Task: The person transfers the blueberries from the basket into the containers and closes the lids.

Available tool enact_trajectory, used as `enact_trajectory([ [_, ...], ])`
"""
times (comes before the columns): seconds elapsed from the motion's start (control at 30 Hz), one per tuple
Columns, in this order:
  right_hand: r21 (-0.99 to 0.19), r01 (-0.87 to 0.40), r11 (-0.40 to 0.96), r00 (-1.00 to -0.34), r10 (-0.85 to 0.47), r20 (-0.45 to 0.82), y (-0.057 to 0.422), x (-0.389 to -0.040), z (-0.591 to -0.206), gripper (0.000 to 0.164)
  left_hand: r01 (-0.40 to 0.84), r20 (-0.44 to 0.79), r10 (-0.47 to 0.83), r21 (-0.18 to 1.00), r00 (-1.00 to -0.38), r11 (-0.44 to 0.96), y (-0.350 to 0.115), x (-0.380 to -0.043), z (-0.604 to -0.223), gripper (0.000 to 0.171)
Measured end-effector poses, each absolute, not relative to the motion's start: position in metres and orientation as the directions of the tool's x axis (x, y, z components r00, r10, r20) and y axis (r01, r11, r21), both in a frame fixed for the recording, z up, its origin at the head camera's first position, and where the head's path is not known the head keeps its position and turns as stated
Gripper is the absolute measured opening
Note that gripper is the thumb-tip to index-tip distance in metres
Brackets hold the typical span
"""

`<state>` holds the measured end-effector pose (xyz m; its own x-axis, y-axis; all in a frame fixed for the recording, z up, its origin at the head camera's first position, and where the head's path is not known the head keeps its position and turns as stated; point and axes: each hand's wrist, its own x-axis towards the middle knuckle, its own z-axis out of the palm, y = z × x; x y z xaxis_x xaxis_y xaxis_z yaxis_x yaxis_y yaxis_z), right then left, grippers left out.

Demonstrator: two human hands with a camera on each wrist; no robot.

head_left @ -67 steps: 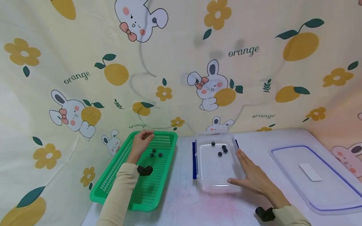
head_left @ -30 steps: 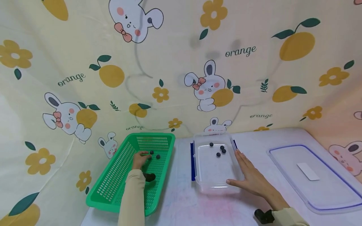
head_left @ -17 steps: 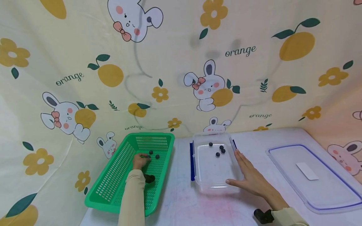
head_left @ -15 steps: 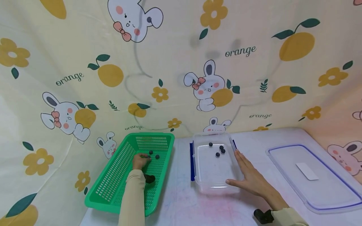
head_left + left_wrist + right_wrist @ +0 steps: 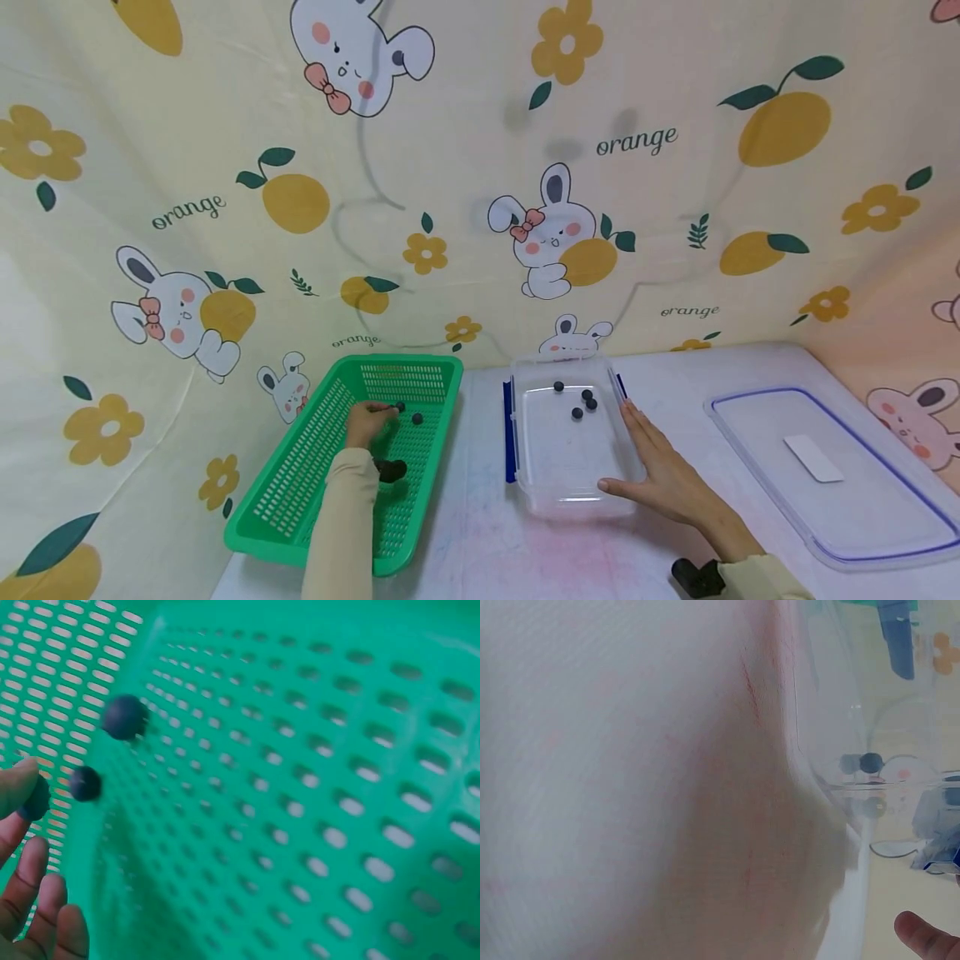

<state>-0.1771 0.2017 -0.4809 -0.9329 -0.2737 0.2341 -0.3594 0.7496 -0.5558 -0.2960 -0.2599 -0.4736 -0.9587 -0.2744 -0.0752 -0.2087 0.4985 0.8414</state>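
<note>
My left hand [image 5: 366, 425] is low inside the green basket [image 5: 272, 547], pinching a dark blueberry [image 5: 37, 801] between thumb and forefinger, as the left wrist view shows; its other fingers are loosely bent. Two more blueberries lie on the basket floor close by, a larger-looking one [image 5: 125, 717] and another [image 5: 86, 784]. My right hand [image 5: 671, 479] is spread, fingers straight along the right side of the clear plastic box [image 5: 581, 502], thumb at its near right corner. Several blueberries [image 5: 577, 413] sit towards the far end of that box.
A clear lid [image 5: 885, 508] with a blue seal and a white label [image 5: 813, 458] lies flat on the table to the right. Blue latches [image 5: 510, 433] hang at the box's sides. A printed cloth [image 5: 465, 167] rises behind everything.
My left hand has come down from above the basket to its floor, pinched one of the three blueberries there, and lifted slightly in the last half second. The right hand stays put.
</note>
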Motion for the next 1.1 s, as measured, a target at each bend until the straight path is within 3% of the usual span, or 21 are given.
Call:
enact_trajectory([
  [0.47, -0.562, -0.347, 0.751, -0.938, -0.264, 0.226, 0.202, -0.178, -0.483, 0.112, -0.085, 0.015, -0.191, 0.859, -0.981, 0.504, -0.249, -0.288, -0.429, 0.029],
  [1.1, -0.573, -0.329, 0.751, -0.944, -0.261, 0.201, 0.200, -0.178, -0.480, 0.113, 0.071, 0.106, -0.042, 0.862, -0.994, 0.502, -0.230, -0.274, -0.403, 0.030],
])
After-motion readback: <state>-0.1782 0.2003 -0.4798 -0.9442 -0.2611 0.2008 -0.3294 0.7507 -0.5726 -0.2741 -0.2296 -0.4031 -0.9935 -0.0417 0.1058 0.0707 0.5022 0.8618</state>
